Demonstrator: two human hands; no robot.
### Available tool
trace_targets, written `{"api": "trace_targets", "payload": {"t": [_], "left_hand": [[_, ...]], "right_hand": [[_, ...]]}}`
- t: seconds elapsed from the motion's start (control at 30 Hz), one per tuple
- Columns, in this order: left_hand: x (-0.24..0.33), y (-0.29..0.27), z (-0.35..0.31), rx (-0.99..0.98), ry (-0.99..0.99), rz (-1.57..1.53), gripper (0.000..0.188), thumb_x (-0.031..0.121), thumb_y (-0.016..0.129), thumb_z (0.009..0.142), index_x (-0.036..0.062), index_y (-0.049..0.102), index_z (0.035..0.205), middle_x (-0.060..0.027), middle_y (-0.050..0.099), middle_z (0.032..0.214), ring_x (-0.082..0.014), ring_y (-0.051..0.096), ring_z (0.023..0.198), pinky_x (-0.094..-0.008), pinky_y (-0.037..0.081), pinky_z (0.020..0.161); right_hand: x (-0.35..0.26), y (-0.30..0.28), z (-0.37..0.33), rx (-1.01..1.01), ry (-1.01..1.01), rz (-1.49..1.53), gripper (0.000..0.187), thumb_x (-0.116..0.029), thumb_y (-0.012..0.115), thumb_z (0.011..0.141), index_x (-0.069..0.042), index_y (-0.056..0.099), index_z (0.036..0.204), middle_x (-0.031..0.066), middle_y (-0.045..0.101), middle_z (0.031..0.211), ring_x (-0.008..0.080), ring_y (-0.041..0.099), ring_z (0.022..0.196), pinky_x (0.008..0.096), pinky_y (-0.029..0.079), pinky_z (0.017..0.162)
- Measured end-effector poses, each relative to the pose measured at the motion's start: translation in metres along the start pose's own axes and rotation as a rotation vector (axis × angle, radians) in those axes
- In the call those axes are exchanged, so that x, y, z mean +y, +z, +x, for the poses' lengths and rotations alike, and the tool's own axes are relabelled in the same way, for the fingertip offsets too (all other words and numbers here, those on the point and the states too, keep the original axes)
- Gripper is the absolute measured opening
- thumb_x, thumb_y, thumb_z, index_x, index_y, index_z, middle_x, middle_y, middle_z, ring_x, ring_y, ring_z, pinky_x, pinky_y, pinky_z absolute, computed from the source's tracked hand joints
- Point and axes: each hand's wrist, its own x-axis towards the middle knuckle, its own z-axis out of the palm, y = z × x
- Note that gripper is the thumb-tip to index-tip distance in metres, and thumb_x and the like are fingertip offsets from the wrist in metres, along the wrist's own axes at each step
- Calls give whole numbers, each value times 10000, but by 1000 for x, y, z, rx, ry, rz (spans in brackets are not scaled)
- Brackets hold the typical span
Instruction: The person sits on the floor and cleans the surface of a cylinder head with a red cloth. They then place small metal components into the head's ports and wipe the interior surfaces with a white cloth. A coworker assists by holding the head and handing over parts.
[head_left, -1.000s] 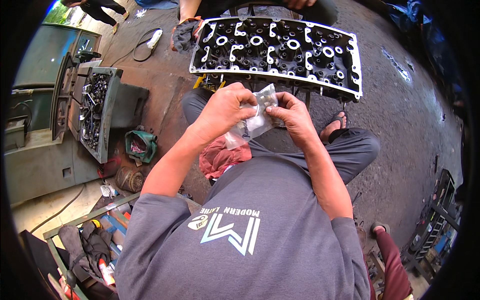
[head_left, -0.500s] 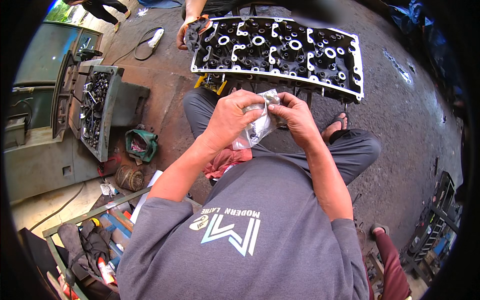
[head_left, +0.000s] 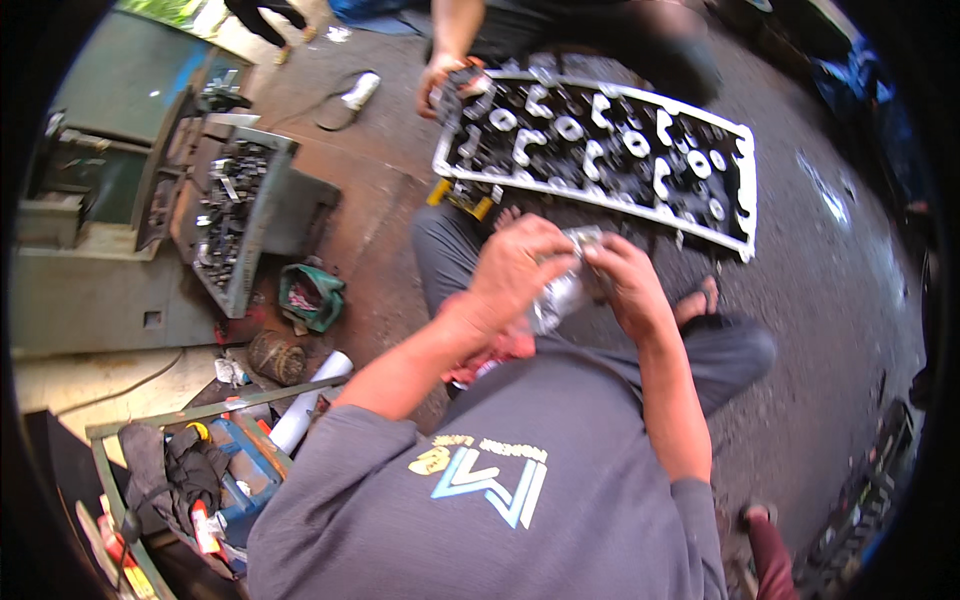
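Between my two hands hangs a small clear plastic bag, pinched near its upper edge. My left hand is closed on its left side, thumb and fingers pressed together. On its other side my right hand grips the top corner. Blur hides what the bag contains. Just beyond my hands lies an engine cylinder head, dark inside with a pale machined rim. A co-worker's hand rests at its far left corner with a dark and orange rag.
To the left stands a metal tray full of small metal parts. A green container sits on the floor below it. At lower left is a cart with tools and cloths. A co-worker's leg is behind the cylinder head.
The whole view has shifted, so the scene sits farther right and lower, with more blur. Both hands still hold the plastic bag. More of the co-worker shows beyond the cylinder head.
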Motion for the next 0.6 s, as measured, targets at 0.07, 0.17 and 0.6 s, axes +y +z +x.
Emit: {"api": "trace_targets", "payload": {"t": [0.07, 0.17, 0.6], "left_hand": [[0, 1, 0, 10, 22, -17, 166, 114, 767, 773, 32, 734, 914, -113, 667, 912, -251, 660, 839, -332, 522, 771], [-2, 0, -1, -73, -37, -43, 150, 130, 736, 786, 10, 695, 866, -120, 628, 879, -264, 641, 820, -340, 510, 750], [-3, -21, 9, -326, 108, 141, 146, 130, 714, 810, 29, 671, 907, -105, 635, 984, -303, 655, 898, -387, 522, 798]], "right_hand": [[0, 2, -2, 0, 55, 99, 247, -187, 654, 908, -6, 663, 1076, 22, 652, 944, 119, 592, 838, 267, 469, 753], [3, 4, -4, -12, 95, 91, 191, -168, 628, 934, -16, 654, 1047, 25, 653, 926, 111, 602, 820, 265, 481, 721], [13, 0, 1, -55, 78, 297, 158, -83, 650, 915, -23, 619, 1058, 44, 669, 955, 148, 638, 880, 313, 510, 829]]}}
